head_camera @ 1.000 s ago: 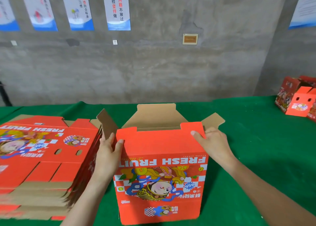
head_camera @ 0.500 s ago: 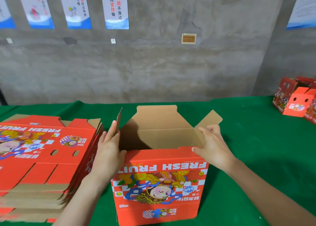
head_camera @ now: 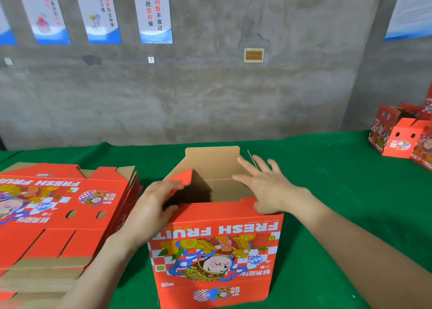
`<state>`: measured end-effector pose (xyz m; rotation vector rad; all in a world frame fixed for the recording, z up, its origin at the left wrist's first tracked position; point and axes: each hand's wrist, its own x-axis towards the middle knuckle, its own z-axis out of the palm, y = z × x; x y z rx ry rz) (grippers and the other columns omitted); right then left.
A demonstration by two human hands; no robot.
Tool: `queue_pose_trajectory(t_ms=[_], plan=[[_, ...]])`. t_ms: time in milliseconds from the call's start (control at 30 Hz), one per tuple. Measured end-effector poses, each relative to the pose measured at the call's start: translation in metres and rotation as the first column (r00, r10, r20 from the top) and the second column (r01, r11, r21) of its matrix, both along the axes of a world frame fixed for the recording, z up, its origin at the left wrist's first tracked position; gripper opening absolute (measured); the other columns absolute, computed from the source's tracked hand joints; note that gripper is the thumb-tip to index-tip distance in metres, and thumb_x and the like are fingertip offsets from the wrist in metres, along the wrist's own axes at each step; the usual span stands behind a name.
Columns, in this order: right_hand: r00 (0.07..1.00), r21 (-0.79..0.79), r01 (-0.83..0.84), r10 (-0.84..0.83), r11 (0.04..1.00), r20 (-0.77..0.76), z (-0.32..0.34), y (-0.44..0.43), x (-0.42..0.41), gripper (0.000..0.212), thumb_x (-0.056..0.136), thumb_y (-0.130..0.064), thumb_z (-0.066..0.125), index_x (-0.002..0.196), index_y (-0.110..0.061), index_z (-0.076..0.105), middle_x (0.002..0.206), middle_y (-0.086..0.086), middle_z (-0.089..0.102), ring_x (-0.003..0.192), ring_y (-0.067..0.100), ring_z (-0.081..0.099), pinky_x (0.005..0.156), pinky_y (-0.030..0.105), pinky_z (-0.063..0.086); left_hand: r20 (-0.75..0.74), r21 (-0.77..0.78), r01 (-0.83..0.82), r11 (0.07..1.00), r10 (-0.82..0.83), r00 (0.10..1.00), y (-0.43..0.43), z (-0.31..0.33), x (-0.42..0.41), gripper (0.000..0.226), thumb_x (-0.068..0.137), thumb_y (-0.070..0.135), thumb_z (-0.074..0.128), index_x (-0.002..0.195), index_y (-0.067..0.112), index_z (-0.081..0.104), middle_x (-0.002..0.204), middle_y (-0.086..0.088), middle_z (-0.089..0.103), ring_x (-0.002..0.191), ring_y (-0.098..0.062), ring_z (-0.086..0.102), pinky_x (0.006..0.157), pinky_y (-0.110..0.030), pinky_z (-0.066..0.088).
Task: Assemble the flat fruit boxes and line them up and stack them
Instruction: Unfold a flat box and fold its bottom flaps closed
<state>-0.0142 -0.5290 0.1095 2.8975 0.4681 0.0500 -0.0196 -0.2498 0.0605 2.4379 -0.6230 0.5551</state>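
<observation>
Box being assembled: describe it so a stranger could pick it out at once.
On the green table, look between the flat stack at left and the finished boxes at far right. The box stands upright there, near the front edge. Only it has hands on it: the left hand grips a top flap, and the right hand is spread at its right rim.

The upright fruit box [head_camera: 215,250] carries "FRESH FRUIT" upside down across its near face, with "666" in a blue burst lower down. The top sheet of the flat box stack [head_camera: 58,205] shows "FRESH", also upside down. A wall poster [head_camera: 154,11] reads "质量自检坚持做" and "一点问题不放过".
</observation>
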Motion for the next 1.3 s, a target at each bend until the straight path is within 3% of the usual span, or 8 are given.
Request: queue_pose_trajectory(t_ms=[167, 400, 500, 600, 733, 933, 1033, 1300], plan=[[0.992, -0.023, 0.031, -0.034, 0.999, -0.118, 0.005, 0.007, 0.008, 0.089, 0.078, -0.009, 0.055, 0.152, -0.032, 0.012, 0.159, -0.003, -0.016, 0.145, 0.036, -0.003, 0.116, 0.050, 0.012, -0.104, 0.044, -0.016, 0.999, 0.020, 0.994, -0.007, 0.006, 0.014, 0.034, 0.097, 0.032, 0.048, 0.129, 0.020, 0.050, 0.113, -0.001, 0.064, 0.106, -0.022, 0.061, 0.085, -0.028, 0.043], [0.999, 0.153, 0.000, 0.008, 0.988, -0.048, -0.006, -0.010, 0.007, 0.095, 0.076, -0.009, 0.059, 0.150, -0.041, 0.008, 0.157, -0.007, -0.024, 0.146, 0.027, -0.017, 0.118, 0.048, -0.002, -0.336, 0.365, -0.176, 0.914, 0.305, 0.891, -0.028, 0.010, 0.056, 0.093, 0.071, 0.038, 0.060, 0.149, 0.045, 0.009, 0.159, 0.002, -0.013, 0.145, -0.031, -0.004, 0.115, -0.055, 0.008], [0.985, 0.291, -0.170, 0.157, 0.941, 0.069, -0.013, -0.018, 0.003, 0.108, 0.073, -0.002, 0.056, 0.145, -0.053, -0.005, 0.149, -0.017, -0.038, 0.147, 0.020, -0.001, 0.119, 0.040, 0.011, -0.406, 0.271, -0.162, 0.949, 0.265, 0.874, -0.026, 0.011, 0.068, 0.096, 0.062, 0.045, 0.051, 0.150, 0.041, 0.013, 0.158, 0.003, -0.001, 0.140, -0.036, 0.012, 0.112, -0.048, 0.025], [0.970, 0.423, -0.244, 0.212, 0.873, 0.123, -0.019, -0.019, 0.000, 0.105, 0.076, -0.002, 0.055, 0.143, -0.057, -0.004, 0.157, -0.019, -0.016, 0.094, 0.022, 0.062, 0.072, 0.036, 0.052, -0.348, 0.273, -0.176, 0.946, 0.268, 0.898, -0.024, 0.006, 0.072, 0.085, 0.076, 0.035, 0.061, 0.149, 0.040, 0.018, 0.155, 0.001, 0.006, 0.135, -0.037, 0.020, 0.110, -0.046, 0.028], [0.987, 0.568, -0.162, 0.144, 0.807, 0.077, -0.036, -0.023, 0.008, 0.049, 0.085, -0.013, 0.058, 0.133, -0.024, 0.052, 0.121, -0.001, 0.060, 0.111, 0.012, 0.058, 0.098, 0.031, 0.043, -0.313, 0.137, -0.143, 0.980, 0.180, 0.932, -0.020, 0.005, 0.073, 0.080, 0.074, 0.021, 0.069, 0.146, 0.032, 0.035, 0.146, -0.005, 0.024, 0.124, -0.033, 0.040, 0.109, -0.040, 0.033], [0.989, 0.780, -0.135, 0.038, 0.612, 0.141, -0.047, -0.019, 0.013, 0.014, 0.085, -0.007, 0.061, 0.085, -0.014, 0.072, 0.086, -0.009, 0.070, 0.082, 0.002, 0.065, 0.086, 0.028, 0.050, -0.264, -0.270, -0.182, 0.945, 0.109, 0.958, -0.016, 0.008, 0.065, 0.032, 0.073, 0.008, 0.075, 0.091, 0.022, 0.052, 0.096, 0.005, 0.063, 0.090, -0.013, 0.060, 0.076, -0.027, 0.046], [0.987, 0.802, -0.120, -0.018, 0.586, 0.162, -0.048, -0.019, 0.014, 0.018, 0.086, -0.006, 0.059, 0.080, -0.016, 0.072, 0.081, -0.011, 0.071, 0.080, 0.001, 0.064, 0.085, 0.023, 0.046, -0.321, -0.442, -0.225, 0.868, 0.082, 0.944, -0.013, 0.012, 0.063, 0.003, 0.085, 0.017, 0.056, 0.082, 0.017, 0.055, 0.093, -0.007, 0.068, 0.095, -0.026, 0.061, 0.086, -0.037, 0.045], [0.955, 0.812, -0.192, -0.085, 0.552, 0.283, -0.044, -0.020, 0.017, 0.005, 0.089, -0.016, 0.062, 0.093, -0.015, 0.064, 0.100, -0.002, 0.060, 0.098, 0.015, 0.056, 0.089, 0.027, 0.043, -0.418, 0.088, -0.083, 0.993, 0.112, 0.902, -0.014, 0.009, 0.065, 0.029, 0.074, 0.048, 0.076, 0.084, 0.033, 0.053, 0.101, 0.004, 0.055, 0.095, -0.014, 0.054, 0.080, -0.030, 0.044]])
